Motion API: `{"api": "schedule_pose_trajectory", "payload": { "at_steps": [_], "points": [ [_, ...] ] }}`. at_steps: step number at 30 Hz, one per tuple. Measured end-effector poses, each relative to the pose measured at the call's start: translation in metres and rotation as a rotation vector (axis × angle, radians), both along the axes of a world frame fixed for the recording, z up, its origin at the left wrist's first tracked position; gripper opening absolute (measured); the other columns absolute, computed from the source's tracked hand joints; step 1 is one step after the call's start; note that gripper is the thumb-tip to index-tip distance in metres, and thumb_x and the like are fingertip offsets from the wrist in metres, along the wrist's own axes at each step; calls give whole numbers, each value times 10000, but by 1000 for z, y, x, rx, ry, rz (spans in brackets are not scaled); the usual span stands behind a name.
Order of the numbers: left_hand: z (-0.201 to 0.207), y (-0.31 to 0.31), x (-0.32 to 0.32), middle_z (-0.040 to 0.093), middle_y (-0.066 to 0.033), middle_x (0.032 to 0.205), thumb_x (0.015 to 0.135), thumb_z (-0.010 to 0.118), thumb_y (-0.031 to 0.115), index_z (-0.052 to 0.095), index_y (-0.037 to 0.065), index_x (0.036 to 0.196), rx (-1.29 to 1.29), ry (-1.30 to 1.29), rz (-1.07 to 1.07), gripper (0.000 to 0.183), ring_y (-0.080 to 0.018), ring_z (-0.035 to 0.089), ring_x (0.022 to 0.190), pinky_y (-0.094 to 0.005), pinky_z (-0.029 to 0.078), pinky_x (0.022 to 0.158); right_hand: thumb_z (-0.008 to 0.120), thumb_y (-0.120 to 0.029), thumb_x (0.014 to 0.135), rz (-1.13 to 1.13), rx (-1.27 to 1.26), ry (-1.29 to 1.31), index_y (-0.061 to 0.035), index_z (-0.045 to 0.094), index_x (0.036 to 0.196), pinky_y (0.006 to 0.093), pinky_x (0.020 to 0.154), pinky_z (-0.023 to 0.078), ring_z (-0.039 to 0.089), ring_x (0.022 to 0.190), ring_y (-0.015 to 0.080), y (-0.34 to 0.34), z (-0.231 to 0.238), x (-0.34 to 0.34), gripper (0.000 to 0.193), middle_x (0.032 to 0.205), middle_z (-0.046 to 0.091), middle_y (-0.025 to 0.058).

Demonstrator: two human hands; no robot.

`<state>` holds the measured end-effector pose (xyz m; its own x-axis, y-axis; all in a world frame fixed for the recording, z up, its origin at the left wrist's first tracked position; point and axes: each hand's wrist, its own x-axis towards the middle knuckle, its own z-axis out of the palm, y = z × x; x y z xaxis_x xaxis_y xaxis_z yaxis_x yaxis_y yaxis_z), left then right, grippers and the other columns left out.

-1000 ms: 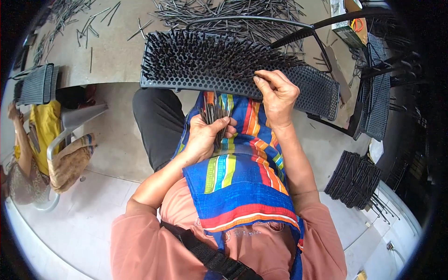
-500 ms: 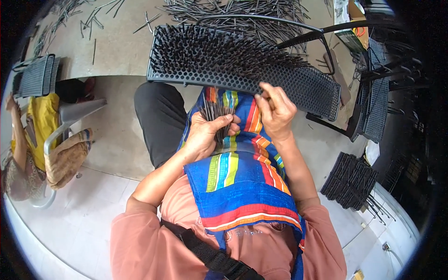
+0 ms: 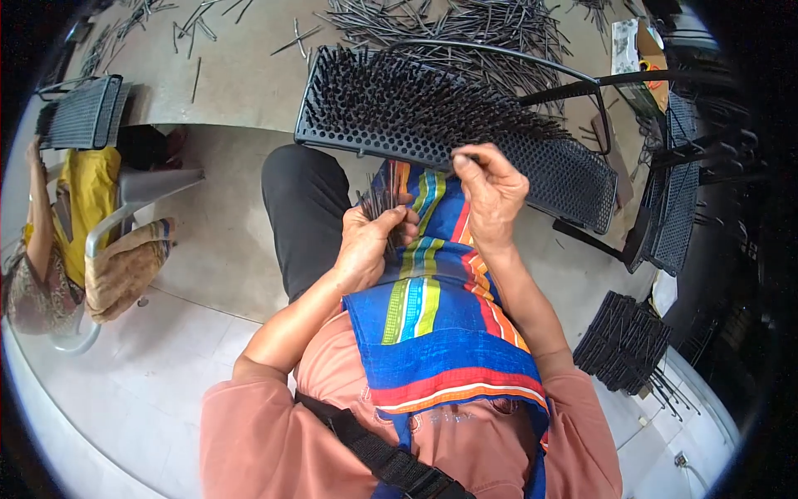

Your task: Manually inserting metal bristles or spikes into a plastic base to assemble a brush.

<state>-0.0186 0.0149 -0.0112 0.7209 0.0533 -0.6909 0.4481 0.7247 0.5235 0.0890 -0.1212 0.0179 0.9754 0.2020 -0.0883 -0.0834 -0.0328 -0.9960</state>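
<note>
My left hand [image 3: 366, 243] is closed around a bundle of thin dark rods [image 3: 378, 196], held over my lap with their ends fanning up past the thumb. Beyond it lies a black perforated rack [image 3: 567, 176], tilted over my knees. Many short dark rods [image 3: 399, 96] stand in its holes across the left and middle; the right part shows bare holes. My right hand [image 3: 497, 195] is at the rack's near edge, thumb and fingers pinched together. Whatever is between those fingertips is too small to make out.
A heap of loose rods [image 3: 465, 37] covers the table [image 3: 241, 79] behind the rack. An open box [image 3: 638, 50] and hanging racks [image 3: 675, 191] stand at right, above a dark stack [image 3: 623, 343]. At left a person [image 3: 50, 249] sits by a chair [image 3: 154, 187] with another rack.
My right hand has shifted slightly left along the rack's edge, its fingers still pinched. The left hand keeps the bundle. The whole view has shifted a little.
</note>
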Motion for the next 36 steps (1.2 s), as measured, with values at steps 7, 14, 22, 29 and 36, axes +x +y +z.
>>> {"api": "schedule_pose_trajectory", "payload": {
  "at_steps": [7, 14, 22, 29, 36],
  "points": [
    [13, 5, 4, 675, -102, 829, 933, 555, 32, 611, -30, 1125, -49, -25, 84, 209, -148, 644, 682, -275, 537, 601, 723, 59, 802, -22, -150, -511, 4, 722, 910, 190, 579, 397, 522, 686, 59, 35, -3, 17, 121, 871, 638, 31],
    [12, 13, 6, 691, -136, 882, 915, 527, 16, 611, -41, 1110, -14, -62, 45, 220, -181, 674, 704, -291, 569, 626, 731, 78, 753, 34, -218, -615, 12, 721, 909, 263, 705, 508, 656, 806, 183, 37, -6, 11, 170, 888, 693, 111],
    [-11, 10, -25, 667, -102, 760, 872, 544, -38, 644, -58, 929, -12, -69, -241, 116, -182, 656, 658, -292, 550, 611, 786, 31, 669, 196, -431, -905, -31, 735, 913, 316, 691, 535, 672, 770, 245, 32, -5, -5, 257, 893, 688, 115],
    [-2, 9, -24, 699, -136, 818, 878, 590, -40, 655, -56, 964, -110, 3, -102, 109, -161, 670, 661, -276, 567, 582, 777, 33, 697, 181, -405, -837, -10, 732, 903, 294, 666, 530, 668, 761, 218, 33, -4, 0, 215, 875, 687, 115],
    [4, 11, -7, 695, -140, 859, 868, 604, -56, 639, -43, 1002, -98, -46, 42, 139, -165, 661, 703, -273, 542, 602, 762, 49, 717, 157, -439, -825, -2, 728, 891, 277, 639, 516, 659, 728, 204, 38, -15, 5, 184, 851, 678, 111]
  ]
}}
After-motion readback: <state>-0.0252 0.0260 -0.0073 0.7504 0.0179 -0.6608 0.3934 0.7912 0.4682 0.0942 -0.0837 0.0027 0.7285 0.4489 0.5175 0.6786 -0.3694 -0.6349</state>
